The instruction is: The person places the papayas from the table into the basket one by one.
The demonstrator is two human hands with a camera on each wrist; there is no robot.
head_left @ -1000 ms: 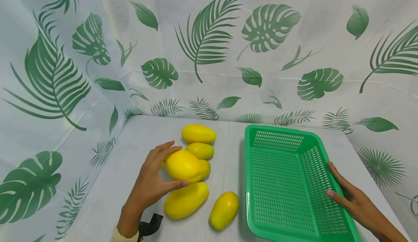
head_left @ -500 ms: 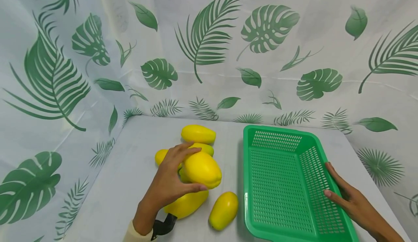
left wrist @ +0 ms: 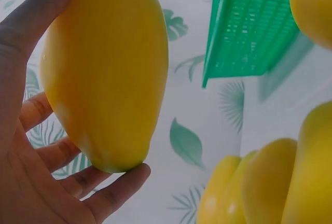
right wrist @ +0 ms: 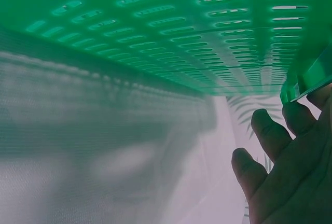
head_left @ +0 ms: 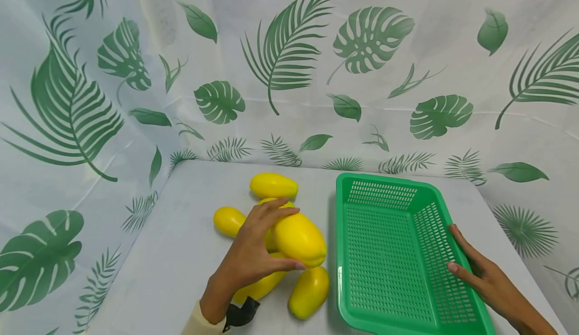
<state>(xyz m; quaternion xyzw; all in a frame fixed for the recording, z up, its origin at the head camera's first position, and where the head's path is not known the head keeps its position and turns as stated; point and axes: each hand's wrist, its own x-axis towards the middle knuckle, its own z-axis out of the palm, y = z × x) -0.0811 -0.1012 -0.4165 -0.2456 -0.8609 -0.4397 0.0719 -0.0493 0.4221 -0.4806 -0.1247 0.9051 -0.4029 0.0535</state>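
Observation:
My left hand (head_left: 251, 249) grips a large yellow papaya (head_left: 300, 239), thumb along its near side and fingers over its far side. In the left wrist view the same papaya (left wrist: 106, 73) hangs above the table, its greenish tip near the little finger. It is just left of the green plastic basket (head_left: 341, 264), overlapping another papaya (head_left: 309, 292) in the head view. On the basket's right side my right hand (head_left: 488, 280) holds the rim, thumb inside and fingers outside. The right wrist view shows these fingers (right wrist: 270, 133) below the basket's slotted wall.
Several other yellow papayas lie left of the basket: one at the back (head_left: 273, 186), one at the left (head_left: 228, 221), others partly hidden behind my left hand. A white curtain (head_left: 289, 74) with green leaf prints rises behind and beside the white table (head_left: 163, 254).
My left hand has carried the papaya rightward from the group towards the basket, uncovering the left papaya. My right hand stays on the basket's rim.

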